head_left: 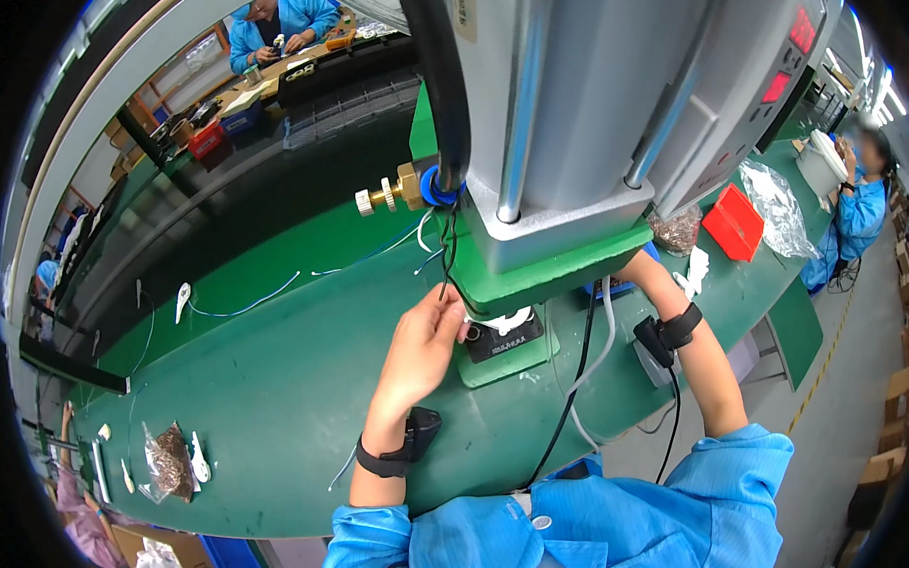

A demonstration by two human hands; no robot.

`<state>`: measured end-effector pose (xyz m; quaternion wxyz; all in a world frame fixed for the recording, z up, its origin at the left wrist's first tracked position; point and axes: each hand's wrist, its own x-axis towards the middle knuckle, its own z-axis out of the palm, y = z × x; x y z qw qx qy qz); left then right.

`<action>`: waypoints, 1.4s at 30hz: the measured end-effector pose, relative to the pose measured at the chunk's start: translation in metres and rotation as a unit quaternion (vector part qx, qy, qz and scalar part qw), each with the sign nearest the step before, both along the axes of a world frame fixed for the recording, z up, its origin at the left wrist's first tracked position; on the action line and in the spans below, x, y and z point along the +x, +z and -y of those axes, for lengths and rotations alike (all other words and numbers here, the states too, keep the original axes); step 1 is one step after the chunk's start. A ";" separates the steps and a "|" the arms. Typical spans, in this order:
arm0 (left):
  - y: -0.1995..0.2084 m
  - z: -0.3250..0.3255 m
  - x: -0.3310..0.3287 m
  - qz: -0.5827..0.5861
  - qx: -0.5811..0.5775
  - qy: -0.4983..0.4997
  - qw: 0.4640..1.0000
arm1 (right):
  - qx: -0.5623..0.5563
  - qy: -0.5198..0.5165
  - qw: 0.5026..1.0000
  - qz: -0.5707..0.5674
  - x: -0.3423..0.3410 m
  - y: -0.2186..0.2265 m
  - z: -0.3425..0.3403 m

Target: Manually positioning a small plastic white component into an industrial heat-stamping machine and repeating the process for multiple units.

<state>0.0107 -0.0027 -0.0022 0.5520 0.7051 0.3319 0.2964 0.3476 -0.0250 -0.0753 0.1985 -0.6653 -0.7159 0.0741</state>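
In front of me stands a bench press with a grey cylinder and a green head (564, 270). Beneath it, a white plastic part (506, 321) lies on a black fixture block (505, 340) over a green base (517, 362). My left hand (422, 345) is at the fixture's left side, fingers closed in a pinch at the white part's edge. My right hand (636, 267) reaches behind the right of the press head, over a blue bin (616, 287) of small parts; its fingers are hidden. Both wrists wear black bands with small boxes.
A brass valve (391, 193) juts left from the press. Cables hang in front of the base. White parts with blue wires (183, 301) and a bag of small parts (169, 462) lie to the left. A red bin (734, 223) and clear plastic bag (775, 211) are right. Other people work nearby.
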 end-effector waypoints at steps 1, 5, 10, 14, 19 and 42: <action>0.000 -0.005 -0.002 0.006 -0.002 -0.008 1.000 | -0.008 -0.012 0.999 -0.031 -0.001 0.002 0.003; 0.005 -0.009 -0.002 0.019 0.005 -0.003 1.000 | 0.084 0.011 0.996 -0.035 -0.002 0.002 0.015; 0.029 -0.036 -0.055 0.060 0.035 0.070 0.995 | 0.037 -0.035 0.998 -0.045 -0.025 0.071 0.057; 0.025 -0.097 -0.048 -0.028 0.128 0.141 0.981 | 0.080 -0.030 0.996 -0.023 -0.024 0.080 0.078; 0.000 -0.150 -0.003 -0.031 0.160 0.163 0.973 | 0.114 -0.051 0.992 0.001 -0.042 0.105 0.117; 0.002 -0.043 -0.145 -0.435 0.114 -0.113 0.886 | 0.128 -0.063 0.988 -0.053 -0.058 0.102 0.140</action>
